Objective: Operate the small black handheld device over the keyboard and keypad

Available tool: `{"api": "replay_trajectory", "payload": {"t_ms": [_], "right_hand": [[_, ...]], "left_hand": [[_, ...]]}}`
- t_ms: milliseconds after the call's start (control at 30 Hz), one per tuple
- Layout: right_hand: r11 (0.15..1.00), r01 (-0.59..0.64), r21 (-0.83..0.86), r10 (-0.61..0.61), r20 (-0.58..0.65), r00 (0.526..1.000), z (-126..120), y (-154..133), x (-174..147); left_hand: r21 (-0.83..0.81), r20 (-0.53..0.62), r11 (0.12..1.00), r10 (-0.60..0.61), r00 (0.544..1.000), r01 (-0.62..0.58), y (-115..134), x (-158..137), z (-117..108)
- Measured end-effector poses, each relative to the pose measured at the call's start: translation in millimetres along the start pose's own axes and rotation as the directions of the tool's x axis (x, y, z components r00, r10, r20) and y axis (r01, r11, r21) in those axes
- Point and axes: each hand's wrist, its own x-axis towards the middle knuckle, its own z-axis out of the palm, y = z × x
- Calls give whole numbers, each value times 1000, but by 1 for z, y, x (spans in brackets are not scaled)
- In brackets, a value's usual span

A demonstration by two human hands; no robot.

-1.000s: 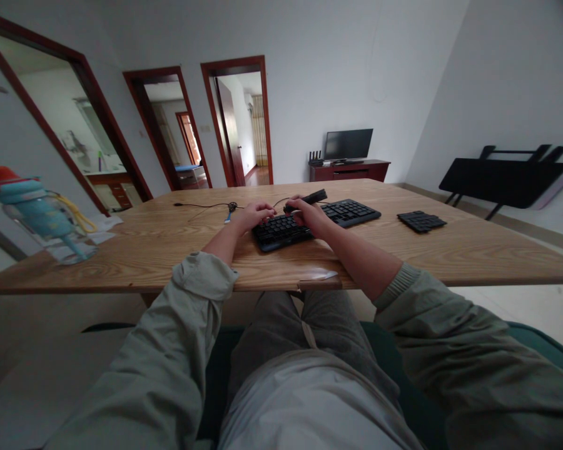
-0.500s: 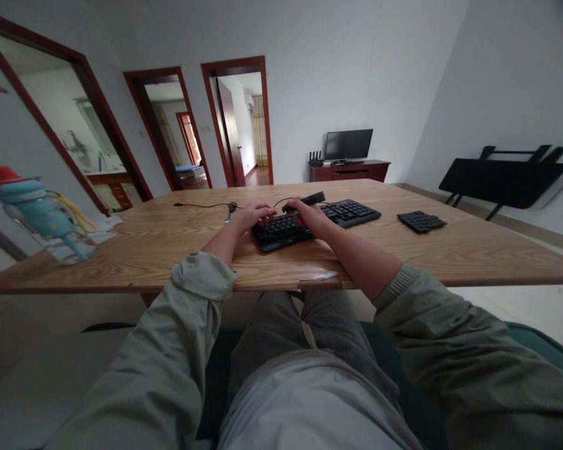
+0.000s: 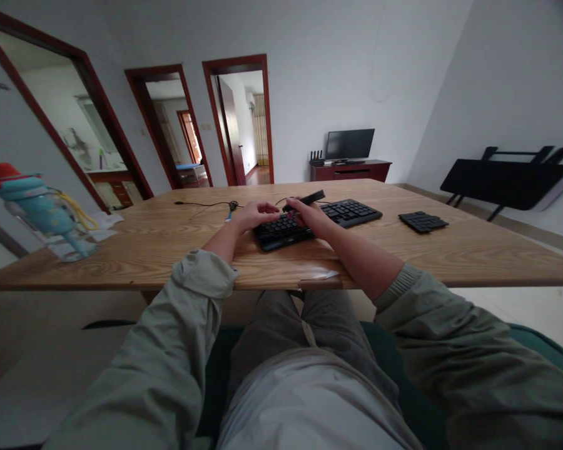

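Note:
A black keyboard (image 3: 351, 214) lies at a slant on the wooden table in front of me. My right hand (image 3: 304, 214) is closed around a black stick-shaped tool (image 3: 313, 197) above the keyboard's middle. The tool points up to the right, and its exact kind is too small to make out. Over the keyboard's left end is my left hand (image 3: 258, 214), its fingers stretched toward the right hand with a gap at the thumb. I see nothing clearly held in it. Right of the keyboard lies a flat group of small black pieces (image 3: 423, 222) that look like keycaps.
A thin black cable (image 3: 206, 204) runs across the table (image 3: 375, 256) behind my left hand. At the far left stands a blue bottle (image 3: 47, 209) with a red top, beside white papers (image 3: 106, 228). A clear plastic scrap (image 3: 321, 274) lies at the table's front edge.
My left hand's fingers have lifted slightly from the keys and come closer to the tool's lower end. My right hand keeps hold of the tool, almost in the same place.

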Motion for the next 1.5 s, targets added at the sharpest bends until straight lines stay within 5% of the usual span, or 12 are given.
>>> {"api": "replay_trajectory", "payload": {"t_ms": [300,433,833,1167,1333,1500], "right_hand": [[954,167,-247,-163,38,986,4,7,2],[900,294,-322,-308,7,951,3,8,3],[803,364,-472,-361,101,927,2,-1,-3],[848,188,-495,-237,-39,971,5,0,-3],[853,127,-506,-303,-281,911,-3,1,2],[754,23,-657,-232,-233,944,-16,1,5]], "left_hand": [[-54,-243,997,34,970,-49,4,0,-5],[-64,-232,997,22,972,-38,2,1,-6],[-49,-167,998,-43,985,35,-6,5,-7],[-68,-208,998,-17,978,3,-9,10,-9],[-51,-307,999,-19,952,3,-9,12,-11],[-17,-342,1000,-26,939,21,-17,18,-15]]}}
